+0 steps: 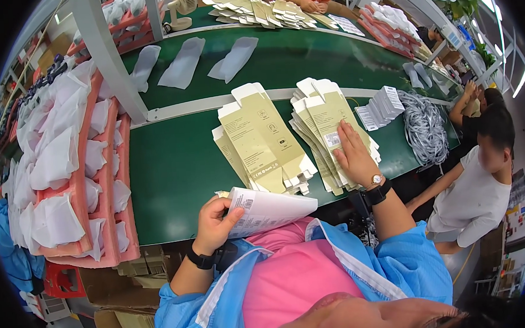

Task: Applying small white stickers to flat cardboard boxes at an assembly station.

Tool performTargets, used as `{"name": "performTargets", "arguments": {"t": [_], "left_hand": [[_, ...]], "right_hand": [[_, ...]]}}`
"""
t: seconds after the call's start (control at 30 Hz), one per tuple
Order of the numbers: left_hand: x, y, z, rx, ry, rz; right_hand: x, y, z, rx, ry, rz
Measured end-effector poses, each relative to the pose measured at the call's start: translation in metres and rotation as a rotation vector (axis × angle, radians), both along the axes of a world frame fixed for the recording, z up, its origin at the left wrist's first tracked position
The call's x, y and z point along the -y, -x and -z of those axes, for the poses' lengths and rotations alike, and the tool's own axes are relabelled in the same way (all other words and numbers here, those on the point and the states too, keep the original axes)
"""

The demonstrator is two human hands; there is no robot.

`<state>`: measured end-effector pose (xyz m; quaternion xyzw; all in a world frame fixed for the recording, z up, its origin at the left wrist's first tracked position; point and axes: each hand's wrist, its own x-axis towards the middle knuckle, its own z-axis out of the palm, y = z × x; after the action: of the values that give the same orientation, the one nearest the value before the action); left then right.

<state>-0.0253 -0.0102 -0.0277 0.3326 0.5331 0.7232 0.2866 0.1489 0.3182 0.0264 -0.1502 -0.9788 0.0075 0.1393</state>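
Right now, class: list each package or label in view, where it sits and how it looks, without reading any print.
Flat tan cartons: fanned stack, table centre.
Second tan stack: under the right hand.
White sticker: small rectangle on that stack.
White label sheets: curled bundle in the left hand.
White leaflets: fanned, far right.

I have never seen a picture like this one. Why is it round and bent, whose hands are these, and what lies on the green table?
The picture comes from a wide fisheye camera worn on a person's head, looking down, so straight edges bend near the rim. The two forearms rising from the lower edge belong to that person. The left hand holds a sheet of white labels. The right hand rests flat on a stack of flat beige cartons; a second stack lies beside it. They lie on a green table. To the left, pink trays hold white pouches. Grey cords lie on the right, where other people work.
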Motion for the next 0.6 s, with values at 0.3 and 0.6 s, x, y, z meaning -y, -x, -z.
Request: {"name": "performTargets", "arguments": {"t": [0.3, 0.6], "left_hand": [[-0.001, 0.000, 0.001, -0.040, 0.016, -0.053], [-0.001, 0.002, 0.000, -0.109, 0.051, -0.027]], "right_hand": [[0.026, 0.007, -0.058, -0.056, 0.157, -0.055], [0.126, 0.073, -0.090, 0.135, 0.472, -0.612]]}}
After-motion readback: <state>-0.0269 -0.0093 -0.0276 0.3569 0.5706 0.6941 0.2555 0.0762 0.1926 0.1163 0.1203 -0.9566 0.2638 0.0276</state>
